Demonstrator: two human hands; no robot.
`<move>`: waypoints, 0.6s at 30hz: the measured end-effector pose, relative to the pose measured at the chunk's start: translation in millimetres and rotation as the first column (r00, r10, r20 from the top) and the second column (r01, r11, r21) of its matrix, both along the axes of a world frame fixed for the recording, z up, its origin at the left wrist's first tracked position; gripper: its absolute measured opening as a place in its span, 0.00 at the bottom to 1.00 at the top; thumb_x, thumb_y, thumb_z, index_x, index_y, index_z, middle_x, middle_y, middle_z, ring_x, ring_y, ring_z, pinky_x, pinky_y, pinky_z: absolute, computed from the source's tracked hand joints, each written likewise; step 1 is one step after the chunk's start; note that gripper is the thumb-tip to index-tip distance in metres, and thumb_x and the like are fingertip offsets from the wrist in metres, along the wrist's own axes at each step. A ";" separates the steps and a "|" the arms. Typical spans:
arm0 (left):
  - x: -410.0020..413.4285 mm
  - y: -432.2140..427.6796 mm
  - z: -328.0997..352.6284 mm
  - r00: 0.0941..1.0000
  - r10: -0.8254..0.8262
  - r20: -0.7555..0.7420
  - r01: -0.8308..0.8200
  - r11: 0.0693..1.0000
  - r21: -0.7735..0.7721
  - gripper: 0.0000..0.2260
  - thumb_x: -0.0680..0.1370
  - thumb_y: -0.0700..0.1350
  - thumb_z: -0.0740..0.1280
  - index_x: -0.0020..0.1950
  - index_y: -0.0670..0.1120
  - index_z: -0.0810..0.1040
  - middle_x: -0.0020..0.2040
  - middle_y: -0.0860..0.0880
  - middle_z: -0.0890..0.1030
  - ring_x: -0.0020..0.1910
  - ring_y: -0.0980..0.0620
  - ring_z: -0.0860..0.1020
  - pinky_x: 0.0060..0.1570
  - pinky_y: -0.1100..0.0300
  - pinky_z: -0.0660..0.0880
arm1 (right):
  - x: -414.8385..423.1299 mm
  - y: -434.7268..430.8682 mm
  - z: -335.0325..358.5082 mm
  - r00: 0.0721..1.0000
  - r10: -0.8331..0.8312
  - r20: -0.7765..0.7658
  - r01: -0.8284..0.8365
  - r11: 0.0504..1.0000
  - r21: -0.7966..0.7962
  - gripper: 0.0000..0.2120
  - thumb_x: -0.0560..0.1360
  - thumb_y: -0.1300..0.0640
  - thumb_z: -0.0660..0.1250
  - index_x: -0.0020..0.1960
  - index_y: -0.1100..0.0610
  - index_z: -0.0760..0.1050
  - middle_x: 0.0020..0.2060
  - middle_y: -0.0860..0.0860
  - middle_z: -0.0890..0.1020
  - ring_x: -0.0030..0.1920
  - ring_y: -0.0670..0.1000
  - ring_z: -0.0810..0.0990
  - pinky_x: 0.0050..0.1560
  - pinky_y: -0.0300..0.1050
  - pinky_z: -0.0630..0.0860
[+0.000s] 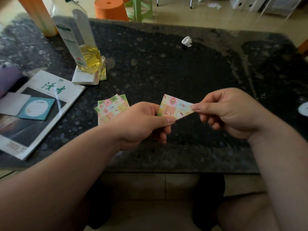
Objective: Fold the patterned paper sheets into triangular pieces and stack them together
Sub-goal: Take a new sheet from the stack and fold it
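On the white magazine [55, 88] at the left side of the table, two big green Chinese characters are showing. They are looking like 读者, though from this angle I am not fully sure. A printed number is lying upside down at its near edge, too blurred to read. A teal note pad [36, 108] with a lined white oval is resting on the magazine cover. The label on the oil bottle [80, 40] is too small to read.

The table [166, 64] is a dark speckled stone top, dusty and stained in places. Behind it, on a pale tiled floor, an orange stool [110, 9] and a green plastic stool [140, 9] are standing.

The bottle, with yellow oil in the bottom, is standing on a white paper block [83, 77] with more patterned sheets under its right side. A crumpled white paper ball [187, 41] is lying far back on the table.

The person is holding a folded patterned paper [175, 107] in the air above the front of the table, between both hands. The left hand [141, 120] is pinching its lower left corner with thumb and fingers. The right hand [228, 110] is pinching its right end with thumb and forefinger. Just left of the left hand, a small stack of patterned sheets [111, 109] is lying on the table, and the wrist is covering its near corner.
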State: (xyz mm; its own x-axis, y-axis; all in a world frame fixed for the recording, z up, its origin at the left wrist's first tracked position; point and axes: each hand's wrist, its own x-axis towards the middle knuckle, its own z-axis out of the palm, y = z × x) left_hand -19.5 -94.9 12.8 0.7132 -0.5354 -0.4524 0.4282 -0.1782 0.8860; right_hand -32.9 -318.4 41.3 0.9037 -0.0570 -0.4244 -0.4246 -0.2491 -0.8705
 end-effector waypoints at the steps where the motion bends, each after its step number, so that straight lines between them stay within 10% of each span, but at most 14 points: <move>1: 0.0 1.9 -0.4 1.000 -0.010 -0.005 0.010 1.000 0.020 0.05 0.81 0.38 0.68 0.45 0.41 0.78 0.34 0.47 0.80 0.31 0.53 0.78 0.37 0.59 0.80 | 2.7 -10.0 2.9 0.998 -0.064 0.009 0.064 0.998 0.021 0.12 0.75 0.62 0.73 0.35 0.59 0.76 0.24 0.51 0.77 0.22 0.44 0.69 0.19 0.33 0.64; 6: -0.4 10.2 -4.0 0.991 0.097 -0.093 -0.096 0.995 0.012 0.05 0.81 0.38 0.68 0.45 0.41 0.78 0.33 0.47 0.80 0.31 0.53 0.77 0.36 0.58 0.80 | 10.5 -52.0 6.7 0.914 -0.384 0.132 0.360 0.916 0.176 0.16 0.79 0.58 0.69 0.34 0.56 0.69 0.23 0.48 0.70 0.24 0.45 0.64 0.19 0.34 0.57; 11: -1.8 1.5 -6.8 0.981 0.130 -0.143 -0.140 0.989 -0.058 0.05 0.81 0.39 0.67 0.46 0.42 0.79 0.34 0.47 0.79 0.31 0.54 0.78 0.35 0.59 0.79 | -8.3 4.5 -9.5 1.000 0.001 0.009 -0.002 0.993 0.118 0.19 0.66 0.41 0.72 0.39 0.59 0.78 0.29 0.54 0.79 0.26 0.49 0.72 0.23 0.40 0.67; 18: -2.4 -14.3 -6.7 0.981 0.146 -0.130 -0.163 0.979 -0.123 0.06 0.81 0.41 0.67 0.46 0.41 0.80 0.34 0.46 0.80 0.30 0.53 0.79 0.34 0.60 0.80 | -9.6 40.2 -24.3 0.992 -0.093 0.081 0.075 0.977 0.201 0.08 0.78 0.63 0.72 0.40 0.62 0.81 0.28 0.52 0.79 0.27 0.47 0.71 0.23 0.36 0.65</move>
State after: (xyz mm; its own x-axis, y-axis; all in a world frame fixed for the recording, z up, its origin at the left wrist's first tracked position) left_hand -21.9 -109.1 6.0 0.7369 -0.4841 -0.4719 0.5459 0.0143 0.8378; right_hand -42.4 -278.2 17.0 0.9340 -0.0570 -0.3528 -0.3550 -0.0351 -0.9342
